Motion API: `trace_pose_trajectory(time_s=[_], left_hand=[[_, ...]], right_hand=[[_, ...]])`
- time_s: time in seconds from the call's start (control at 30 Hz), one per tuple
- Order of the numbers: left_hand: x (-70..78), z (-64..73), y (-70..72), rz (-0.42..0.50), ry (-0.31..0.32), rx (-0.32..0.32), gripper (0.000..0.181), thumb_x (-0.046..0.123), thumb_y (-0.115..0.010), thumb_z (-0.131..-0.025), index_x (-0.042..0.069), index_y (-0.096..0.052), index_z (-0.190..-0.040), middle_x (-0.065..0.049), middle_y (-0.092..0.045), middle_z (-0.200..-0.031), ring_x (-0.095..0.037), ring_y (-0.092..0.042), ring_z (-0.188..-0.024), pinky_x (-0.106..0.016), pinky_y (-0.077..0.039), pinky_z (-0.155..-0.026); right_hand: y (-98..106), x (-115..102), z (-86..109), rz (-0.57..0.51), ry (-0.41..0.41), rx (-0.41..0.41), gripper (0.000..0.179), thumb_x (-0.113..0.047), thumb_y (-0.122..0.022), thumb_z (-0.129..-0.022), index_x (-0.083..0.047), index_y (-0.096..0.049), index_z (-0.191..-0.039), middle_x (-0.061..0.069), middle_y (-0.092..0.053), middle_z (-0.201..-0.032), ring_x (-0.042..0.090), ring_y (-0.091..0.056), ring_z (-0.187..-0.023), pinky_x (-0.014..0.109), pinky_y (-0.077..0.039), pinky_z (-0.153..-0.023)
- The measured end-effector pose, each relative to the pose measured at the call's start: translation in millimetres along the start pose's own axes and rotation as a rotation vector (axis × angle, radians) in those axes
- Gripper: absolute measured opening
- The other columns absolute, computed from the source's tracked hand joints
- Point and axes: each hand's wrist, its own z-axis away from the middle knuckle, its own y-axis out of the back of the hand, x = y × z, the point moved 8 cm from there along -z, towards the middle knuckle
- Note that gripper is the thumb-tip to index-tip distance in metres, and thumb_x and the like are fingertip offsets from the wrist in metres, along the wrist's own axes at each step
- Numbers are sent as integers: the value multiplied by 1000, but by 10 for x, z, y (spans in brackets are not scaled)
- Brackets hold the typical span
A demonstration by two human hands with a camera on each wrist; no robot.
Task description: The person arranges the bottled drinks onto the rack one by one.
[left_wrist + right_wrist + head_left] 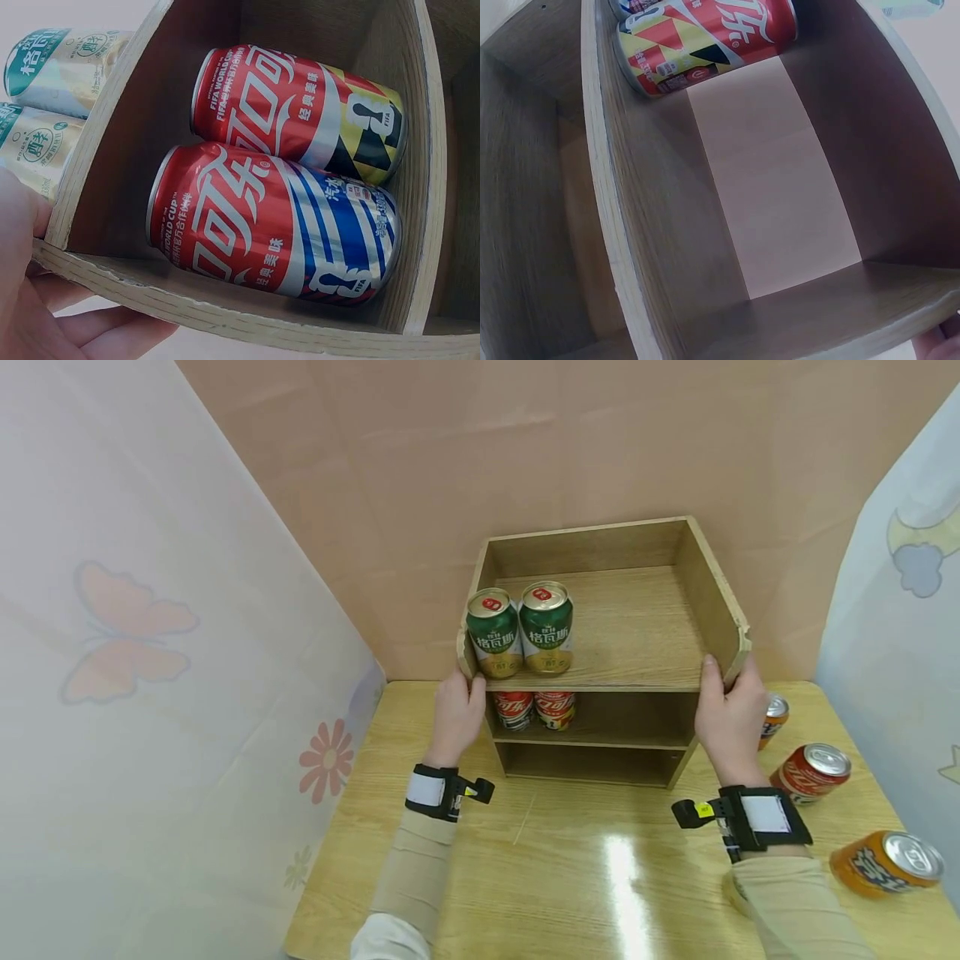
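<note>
A wooden shelf unit with three levels stands against the back wall. My left hand grips its left side panel just below the top board, the thumb at the front edge and fingers around the outside. At the same height on the right panel, my right hand holds on, mostly out of the right wrist view. Two green-and-gold cans stand side by side at the left of the top level. Below them, two red cola cans share the middle level, also at the left.
Right of the unit, a red can, an orange can and a partly hidden can stand on the wooden table. Something pale yellow shows from under the right forearm. Printed cloth walls flank the table.
</note>
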Motion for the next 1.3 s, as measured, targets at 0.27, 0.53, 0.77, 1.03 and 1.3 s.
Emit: trace_pose_trajectory(time_s=[0.27, 0.53, 0.77, 1.03, 1.3], left_hand=[[-37, 32, 33, -17, 19, 10, 28, 17, -47, -102, 10, -44, -75, -1, -38, -60, -18, -39, -48, -35, -33, -45], [-27, 39, 41, -49, 19, -4, 30, 20, -46, -103, 10, -46, -75, -2, -41, -60, -19, -41, -48, -35, -35, -45], [-18, 48, 52, -51, 14, 0, 31, 20, -46, -103, 10, -45, -74, -1, -40, -58, -19, -40, -46, -35, -34, -44], [22, 28, 56, -75, -5, 1, 32, 21, -47, -103, 10, -45, -74, -1, -39, -58, -19, -41, -46, -36, -34, -44], [25, 10, 42, -73, -8, -8, 28, 21, -47, -104, 9, -48, -78, -2, -41, -60, -19, -43, -47, -35, -35, -45]], right_hand=[[26, 12, -67, 71, -11, -241, 51, -33, -61, -102, -1, -53, -140, 24, -63, -126, 21, -62, -100, 11, -40, -71], [286, 203, -150, 112, -75, -621, 69, -37, -66, -100, -7, -39, -156, 28, -47, -147, 31, -55, -127, 4, -36, -77], [626, 362, -128, 264, -33, -661, 67, -35, -70, -98, -3, -45, -151, 30, -49, -145, 38, -60, -121, 5, -38, -70], [763, 685, 357, 480, -37, -935, 72, -41, -69, -98, 14, -48, -140, 43, -48, -133, 62, -56, -108, 61, -52, -73], [767, 1195, 976, 467, -181, -1203, 76, -40, -76, -92, 16, -49, -136, 48, -50, -125, 60, -59, -99, 60, -52, -74]])
